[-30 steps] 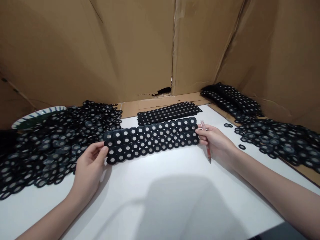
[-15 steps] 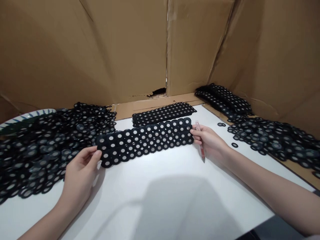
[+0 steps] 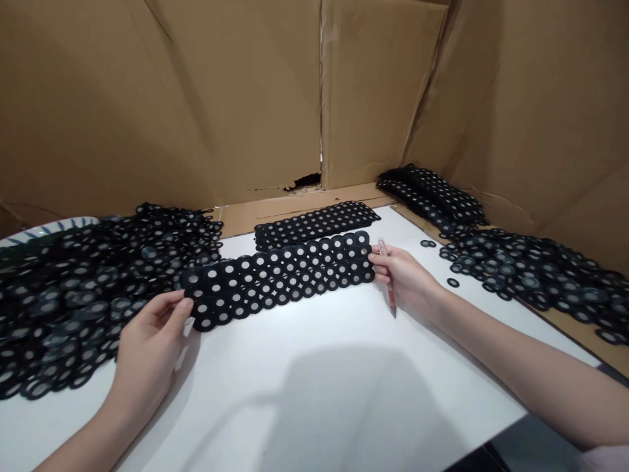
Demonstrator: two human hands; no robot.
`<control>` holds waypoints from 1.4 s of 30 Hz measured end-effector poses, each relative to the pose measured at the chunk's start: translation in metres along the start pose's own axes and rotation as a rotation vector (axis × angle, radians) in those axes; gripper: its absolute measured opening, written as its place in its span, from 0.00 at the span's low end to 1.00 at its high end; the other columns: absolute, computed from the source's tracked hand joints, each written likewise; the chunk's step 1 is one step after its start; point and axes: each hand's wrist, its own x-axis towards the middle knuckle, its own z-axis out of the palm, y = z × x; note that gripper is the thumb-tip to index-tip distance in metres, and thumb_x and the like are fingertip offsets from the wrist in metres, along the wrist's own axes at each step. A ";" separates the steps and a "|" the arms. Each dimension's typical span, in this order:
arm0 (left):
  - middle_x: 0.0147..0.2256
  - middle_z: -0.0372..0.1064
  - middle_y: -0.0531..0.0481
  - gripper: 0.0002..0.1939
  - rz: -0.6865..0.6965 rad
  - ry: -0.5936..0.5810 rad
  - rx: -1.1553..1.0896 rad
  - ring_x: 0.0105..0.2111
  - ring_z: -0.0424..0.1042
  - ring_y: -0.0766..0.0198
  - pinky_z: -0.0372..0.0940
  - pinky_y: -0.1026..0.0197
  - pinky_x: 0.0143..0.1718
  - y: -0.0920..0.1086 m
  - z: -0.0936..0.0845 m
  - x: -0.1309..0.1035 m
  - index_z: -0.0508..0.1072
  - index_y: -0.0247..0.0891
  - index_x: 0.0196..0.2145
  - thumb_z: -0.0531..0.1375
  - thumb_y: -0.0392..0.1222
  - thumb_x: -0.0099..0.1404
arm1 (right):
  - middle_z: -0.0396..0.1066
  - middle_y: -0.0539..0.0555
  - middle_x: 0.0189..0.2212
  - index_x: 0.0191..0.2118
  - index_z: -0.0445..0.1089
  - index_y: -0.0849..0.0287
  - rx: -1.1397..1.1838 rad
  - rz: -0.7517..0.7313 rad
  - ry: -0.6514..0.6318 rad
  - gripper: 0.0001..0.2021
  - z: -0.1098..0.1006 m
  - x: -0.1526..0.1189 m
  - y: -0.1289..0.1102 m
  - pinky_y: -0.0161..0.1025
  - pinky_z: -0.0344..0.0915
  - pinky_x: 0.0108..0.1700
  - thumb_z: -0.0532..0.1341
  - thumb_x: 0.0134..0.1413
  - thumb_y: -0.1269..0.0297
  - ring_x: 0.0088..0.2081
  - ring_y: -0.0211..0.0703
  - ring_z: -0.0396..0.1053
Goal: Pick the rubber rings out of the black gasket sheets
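A black strip of joined rings with pale centres (image 3: 282, 278) is stretched between my two hands over the white table (image 3: 275, 367). My left hand (image 3: 157, 328) pinches its left end between thumb and fingers. At the right end, my right hand (image 3: 400, 272) grips the strip with thumb and fingertips, and a clear pen-like tool with a red part and dark tip (image 3: 392, 288) is also held in that hand, pointing down. Just behind the held strip lies a similar flat black strip or stack (image 3: 317, 221).
A big heap of black rings (image 3: 98, 295) covers the left side, by a blue-striped plate (image 3: 44, 229). More strips are piled (image 3: 432, 193) at the back right, near another ring heap (image 3: 535, 269). One loose ring (image 3: 453, 282) lies alone. Cardboard walls (image 3: 246, 98) surround the table.
The whole view has shifted slightly, so everything appears a little further left. Both hands keep their hold on the strip, with hardly any movement relative to the table.
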 end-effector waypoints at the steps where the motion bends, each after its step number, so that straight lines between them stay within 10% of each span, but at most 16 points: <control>1: 0.28 0.64 0.55 0.13 0.006 0.003 -0.001 0.27 0.61 0.69 0.56 0.70 0.24 0.000 0.000 0.000 0.69 0.39 0.32 0.62 0.42 0.45 | 0.46 0.43 0.16 0.27 0.57 0.59 0.003 -0.002 -0.001 0.05 0.000 0.000 0.000 0.27 0.40 0.14 0.57 0.45 0.71 0.15 0.27 0.45; 15: 0.29 0.66 0.55 0.12 0.023 -0.035 0.024 0.29 0.63 0.68 0.58 0.70 0.25 -0.002 -0.002 -0.002 0.70 0.41 0.32 0.62 0.44 0.46 | 0.46 0.42 0.16 0.29 0.61 0.60 0.025 -0.048 0.074 0.06 -0.001 0.001 -0.002 0.26 0.43 0.14 0.59 0.42 0.71 0.14 0.26 0.45; 35: 0.23 0.60 0.55 0.08 0.194 -0.505 0.359 0.26 0.61 0.65 0.56 0.65 0.28 -0.002 -0.003 -0.014 0.63 0.39 0.26 0.52 0.45 0.56 | 0.55 0.46 0.20 0.29 0.66 0.60 -0.009 -0.173 0.290 0.06 -0.023 0.015 0.000 0.26 0.45 0.11 0.59 0.40 0.74 0.15 0.25 0.46; 42: 0.21 0.57 0.57 0.06 0.241 -0.517 0.459 0.25 0.59 0.67 0.54 0.65 0.28 -0.003 -0.002 -0.017 0.61 0.39 0.27 0.49 0.42 0.58 | 0.56 0.49 0.20 0.28 0.67 0.61 -0.023 -0.344 0.234 0.13 -0.026 0.015 0.001 0.32 0.60 0.23 0.50 0.53 0.61 0.20 0.32 0.56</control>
